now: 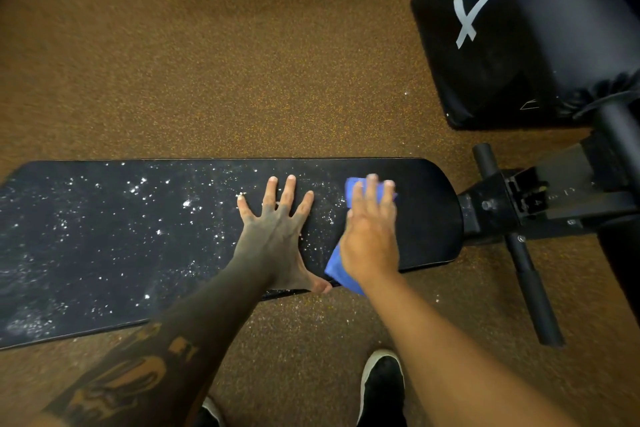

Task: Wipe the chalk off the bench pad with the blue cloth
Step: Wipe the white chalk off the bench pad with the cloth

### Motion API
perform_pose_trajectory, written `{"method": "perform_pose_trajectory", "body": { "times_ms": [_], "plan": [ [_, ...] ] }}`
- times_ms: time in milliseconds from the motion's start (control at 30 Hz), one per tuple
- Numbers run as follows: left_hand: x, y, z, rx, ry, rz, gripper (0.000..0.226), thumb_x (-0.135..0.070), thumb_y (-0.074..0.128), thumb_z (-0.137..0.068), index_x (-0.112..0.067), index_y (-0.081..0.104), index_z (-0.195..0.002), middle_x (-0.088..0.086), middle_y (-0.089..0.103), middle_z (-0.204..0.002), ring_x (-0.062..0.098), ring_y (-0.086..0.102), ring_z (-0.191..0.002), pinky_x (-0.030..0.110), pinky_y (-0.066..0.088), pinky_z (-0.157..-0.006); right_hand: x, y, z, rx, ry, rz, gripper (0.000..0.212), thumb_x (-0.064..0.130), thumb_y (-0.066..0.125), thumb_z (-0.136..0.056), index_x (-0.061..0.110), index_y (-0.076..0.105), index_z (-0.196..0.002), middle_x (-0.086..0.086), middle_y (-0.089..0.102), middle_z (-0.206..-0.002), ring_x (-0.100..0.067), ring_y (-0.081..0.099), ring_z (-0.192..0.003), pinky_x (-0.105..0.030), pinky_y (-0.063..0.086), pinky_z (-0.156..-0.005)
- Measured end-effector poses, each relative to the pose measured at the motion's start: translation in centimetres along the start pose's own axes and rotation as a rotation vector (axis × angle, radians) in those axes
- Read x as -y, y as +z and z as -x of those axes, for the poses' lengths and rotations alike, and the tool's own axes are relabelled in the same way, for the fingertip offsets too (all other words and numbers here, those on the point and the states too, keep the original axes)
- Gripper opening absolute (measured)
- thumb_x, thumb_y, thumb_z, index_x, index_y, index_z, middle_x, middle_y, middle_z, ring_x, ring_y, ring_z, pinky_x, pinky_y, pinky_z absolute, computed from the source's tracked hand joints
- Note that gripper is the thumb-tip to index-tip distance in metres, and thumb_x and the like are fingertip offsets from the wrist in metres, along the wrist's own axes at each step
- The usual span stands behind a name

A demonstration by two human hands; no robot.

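Bench pad [104, 236] runs left-right; right hand [370, 239] presses blue cloth [334, 269].

The right hand [370, 239] is motion-blurred and covers most of the blue cloth [337, 269]. The bench pad [138, 236] runs off the left edge. The black box [485, 55] is cropped above.

Tattooed left forearm [145, 367], black shoes [382, 388]
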State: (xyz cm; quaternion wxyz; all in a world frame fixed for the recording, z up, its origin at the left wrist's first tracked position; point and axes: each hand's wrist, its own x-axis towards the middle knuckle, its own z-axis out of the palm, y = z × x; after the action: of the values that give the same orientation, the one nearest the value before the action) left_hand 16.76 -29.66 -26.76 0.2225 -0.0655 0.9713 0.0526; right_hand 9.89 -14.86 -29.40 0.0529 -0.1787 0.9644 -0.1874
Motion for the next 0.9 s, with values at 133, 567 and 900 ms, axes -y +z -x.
{"method": "perform_pose_trajectory", "body": {
  "times_ms": [133,567,900],
  "plan": [
    [0.3,0.0,0.2,0.004,0.017,-0.011,0.163,-0.107,0.045,-0.03,-0.024,-0.019,-0.155,0.009,-0.029,-0.162,0.036,-0.024,-0.149,0.076,0.004,-0.113,-1.3,-0.3,-0.5,0.117,-0.301,0.066,0.058,0.004,0.039,-0.094,0.011,0.022,-0.149,-0.007,0.011,-0.16,-0.03,-0.004,-0.147,-0.049,0.014,-0.118],
    [1.0,0.0,0.7,0.005,-0.017,-0.011,0.163,-0.106,0.045,-0.03,-0.024,-0.021,-0.154,0.009,-0.029,-0.162,0.036,-0.024,-0.149,0.077,0.005,-0.112,-0.8,-0.9,-5.1,0.067,-0.1,0.091,0.054,0.01,0.035,-0.098,0.009,0.02,-0.149,-0.009,0.007,-0.16,-0.034,-0.006,-0.146,-0.047,0.014,-0.118],
    [1.3,0.1,0.7,0.025,-0.005,-0.001,0.161,-0.103,0.051,-0.033,-0.024,-0.02,-0.154,0.01,-0.03,-0.162,0.037,-0.026,-0.148,0.078,0.006,-0.111,1.8,0.2,-7.1,0.082,-0.209,0.07,0.061,0.004,0.044,-0.092,0.009,0.022,-0.148,-0.009,0.01,-0.16,-0.035,-0.003,-0.146,-0.048,0.017,-0.117]
  ]
}}
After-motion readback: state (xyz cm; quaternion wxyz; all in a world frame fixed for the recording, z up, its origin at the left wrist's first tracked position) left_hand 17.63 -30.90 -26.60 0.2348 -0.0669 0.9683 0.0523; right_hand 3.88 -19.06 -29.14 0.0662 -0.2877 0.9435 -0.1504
